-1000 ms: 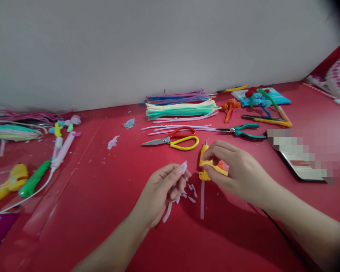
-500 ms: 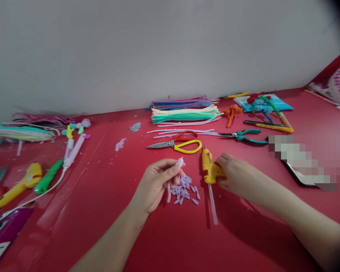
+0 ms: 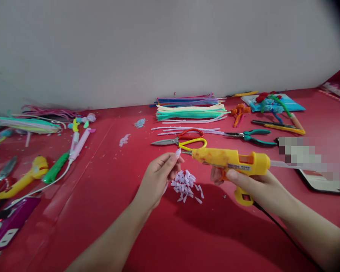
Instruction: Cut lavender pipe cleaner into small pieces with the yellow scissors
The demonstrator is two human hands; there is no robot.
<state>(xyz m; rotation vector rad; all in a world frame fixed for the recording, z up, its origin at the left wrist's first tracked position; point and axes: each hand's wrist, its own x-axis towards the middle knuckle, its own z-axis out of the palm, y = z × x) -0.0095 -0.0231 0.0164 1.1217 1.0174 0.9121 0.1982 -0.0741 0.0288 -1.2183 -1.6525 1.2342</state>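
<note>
My right hand (image 3: 249, 183) grips a yellow hot glue gun (image 3: 229, 158) by its handle, fingers at the trigger. A clear glue stick (image 3: 286, 164) sticks out of the gun's rear. In my left hand (image 3: 160, 173), thumb and fingers pinch a lilac pipe cleaner (image 3: 178, 152) with a tufted tip. The gun's nozzle is at that tip; whether they touch I cannot tell. Below, on the red table (image 3: 158, 234), lies a heap of short lilac pipe cleaner pieces (image 3: 184, 184).
Behind my hands lie scissors (image 3: 166, 141), pliers (image 3: 252, 136) and bundled pipe cleaners (image 3: 191, 112). A blurred-out flat object (image 3: 317, 179) is at right. On the left are another yellow glue gun (image 3: 25, 179), a green-handled tool (image 3: 56, 168) and a purple power strip (image 3: 13, 224).
The glue gun has been lifted and turned from pointing away to pointing left, its nozzle now by the lilac tip. My left hand has stayed nearly in place. The view shifted slightly.
</note>
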